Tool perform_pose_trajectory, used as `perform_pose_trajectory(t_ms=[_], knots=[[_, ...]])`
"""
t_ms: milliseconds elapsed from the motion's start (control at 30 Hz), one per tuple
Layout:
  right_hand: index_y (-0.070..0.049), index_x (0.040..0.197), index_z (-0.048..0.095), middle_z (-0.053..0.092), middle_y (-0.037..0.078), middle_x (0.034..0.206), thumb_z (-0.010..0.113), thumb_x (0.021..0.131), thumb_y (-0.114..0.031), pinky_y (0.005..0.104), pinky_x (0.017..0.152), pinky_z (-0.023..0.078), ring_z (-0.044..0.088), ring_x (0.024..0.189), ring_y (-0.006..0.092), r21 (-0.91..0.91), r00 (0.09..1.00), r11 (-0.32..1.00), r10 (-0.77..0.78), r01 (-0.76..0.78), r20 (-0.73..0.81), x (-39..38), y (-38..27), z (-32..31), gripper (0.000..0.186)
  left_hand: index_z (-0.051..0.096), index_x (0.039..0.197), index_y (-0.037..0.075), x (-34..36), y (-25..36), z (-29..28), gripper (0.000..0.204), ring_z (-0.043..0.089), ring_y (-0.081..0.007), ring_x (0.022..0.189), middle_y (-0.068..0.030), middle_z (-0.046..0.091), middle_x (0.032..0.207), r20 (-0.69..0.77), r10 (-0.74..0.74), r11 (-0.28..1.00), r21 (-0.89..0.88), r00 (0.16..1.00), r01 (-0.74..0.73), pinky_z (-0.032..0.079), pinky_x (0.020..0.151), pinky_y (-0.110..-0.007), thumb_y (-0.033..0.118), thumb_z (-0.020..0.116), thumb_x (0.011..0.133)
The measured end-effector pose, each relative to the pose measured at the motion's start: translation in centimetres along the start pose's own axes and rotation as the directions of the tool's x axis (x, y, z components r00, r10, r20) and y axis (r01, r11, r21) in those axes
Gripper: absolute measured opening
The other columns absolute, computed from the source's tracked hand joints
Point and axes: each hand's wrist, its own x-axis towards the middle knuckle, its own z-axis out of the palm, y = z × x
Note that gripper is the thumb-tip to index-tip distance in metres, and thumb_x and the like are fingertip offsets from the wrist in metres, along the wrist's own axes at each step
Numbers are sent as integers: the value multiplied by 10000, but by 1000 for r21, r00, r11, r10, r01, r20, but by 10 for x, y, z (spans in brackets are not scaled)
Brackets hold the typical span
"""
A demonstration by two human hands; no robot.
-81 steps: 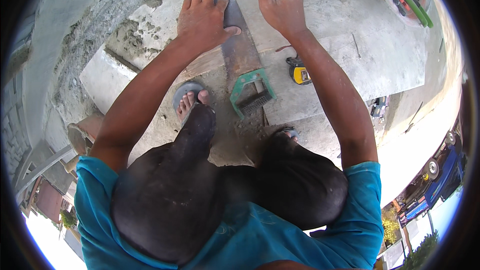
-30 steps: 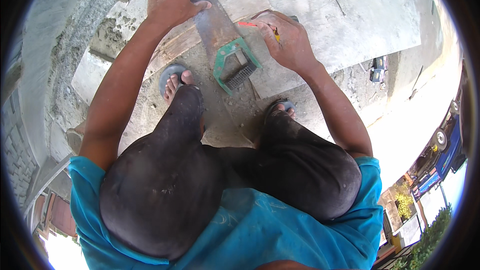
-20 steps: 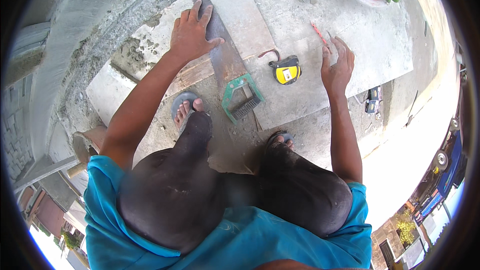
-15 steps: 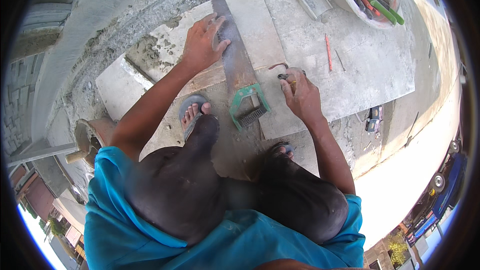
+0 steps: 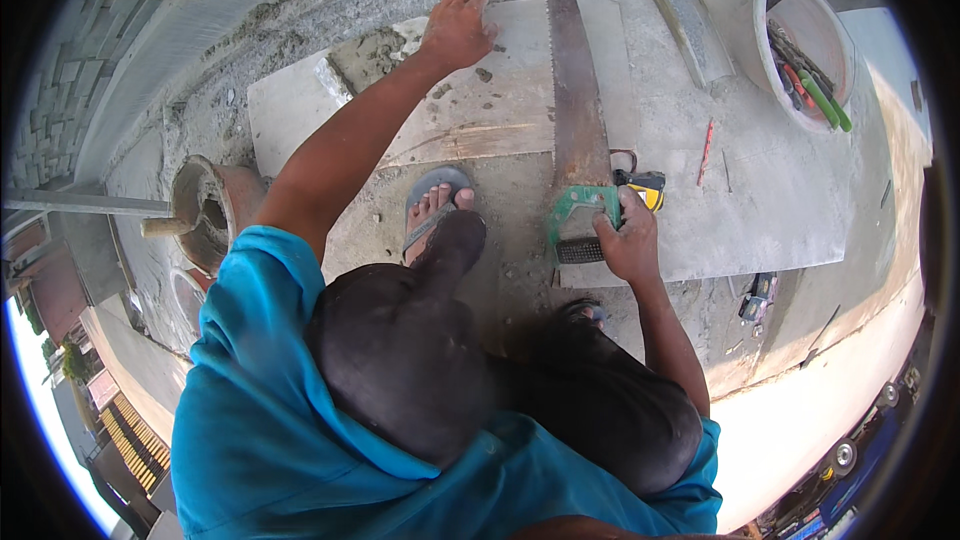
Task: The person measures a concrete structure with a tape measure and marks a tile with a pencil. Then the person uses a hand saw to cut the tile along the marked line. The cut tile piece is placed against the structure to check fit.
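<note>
My left hand (image 5: 458,28) rests with bent, parted fingers on a pale board (image 5: 515,70) dotted with cement lumps, left of the blade. My right hand (image 5: 628,238) is closed on the green handle of a handsaw (image 5: 577,90), whose rusty blade lies lengthwise over the board to the top edge of the view. Just right of the handle, a yellow-black tape measure (image 5: 646,196) is partly behind the saw and my fingers. A red pencil (image 5: 704,152) and a thin dark rod (image 5: 727,172) lie on the right-hand sheet (image 5: 775,200).
A white bucket of tools (image 5: 766,40) stands at upper right, beside a long metal strip (image 5: 680,15). At left are a mortar-crusted bucket (image 5: 200,210) and a metal bar (image 5: 95,202). My sandalled foot (image 5: 440,200) is below the board. A blue vehicle (image 5: 855,470) shows at far right.
My right hand let go of the pencil, went to the tape measure and now grips the saw handle. The saw stands more upright in view. My left hand has moved off the blade, leftward.
</note>
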Motion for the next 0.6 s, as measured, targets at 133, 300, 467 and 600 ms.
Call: perform_pose_trajectory(t_ms=[133,300,467,600], knots=[[-1,961,545,562,181,865,698,852,-75,458,736,475,604,809,391,-218,975,969,71,-117,-211,-52,-17,-70,202,623,1263,38,-30,-41,-27,501,584,-397,1183,-199,652,1228,-298,-162,987,-57,941,152,467,1023,-494,344,762,891],[-41,966,561,614,118,879,700,898,-114,391,753,484,629,820,281,-2,841,928,337,-373,-424,-130,8,-101,172,362,1387,-62,-163,-149,-33,924,595,-398,1142,-283,569,1253,-110,-725,684,8,680,730,485,996,-512,434,864,790],[-39,1010,585,649,114,917,687,895,-105,379,796,502,651,847,252,124,618,799,543,-588,-569,-191,35,-80,167,398,1360,-32,-145,-112,-50,806,675,-304,991,-225,658,1121,266,-854,318,-413,447,854,561,843,-403,278,872,787],[-21,1014,583,632,97,900,686,889,-112,361,791,506,631,854,192,379,518,747,657,-546,-548,-192,25,-63,186,474,1308,2,-100,-109,-36,684,682,-287,1021,-183,668,1148,-15,-558,778,-357,830,516,546,888,-403,232,853,787]])
